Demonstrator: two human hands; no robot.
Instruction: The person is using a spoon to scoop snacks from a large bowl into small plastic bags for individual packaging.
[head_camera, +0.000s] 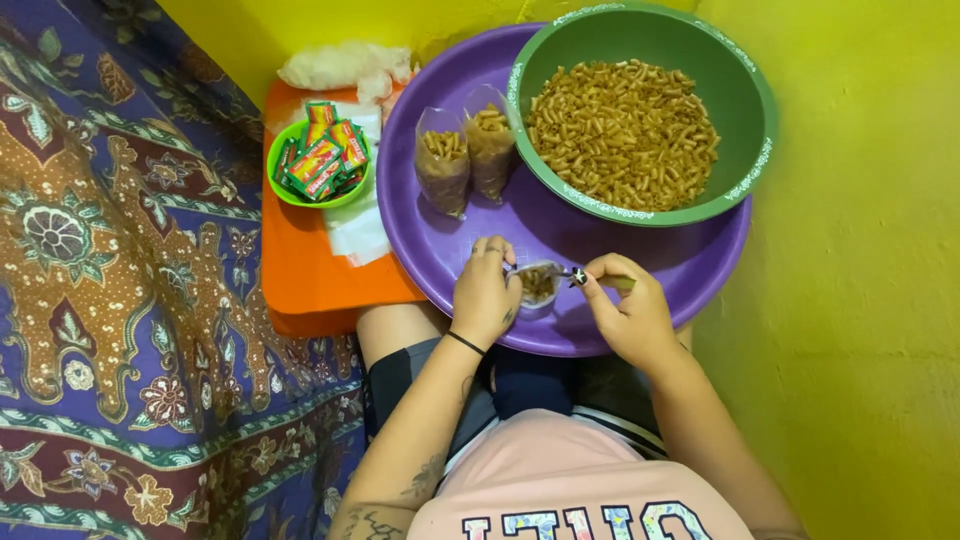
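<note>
Two filled bags stood done; third small bag pinched in left hand, spoon gripped by right hand; green bowl was left well stocked.

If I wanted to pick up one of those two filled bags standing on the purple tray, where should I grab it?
Probably pinch the left bag at its clear, empty top from above: it stands upright, the snacks fill the lower part, and the right bag touches its side.

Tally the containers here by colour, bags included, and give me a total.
Green bowls: 2, big, small
Purple tray: 1
Orange tray: 1
Clear snack bags: 3, two standing, one held by left hand
Total: 7
</note>
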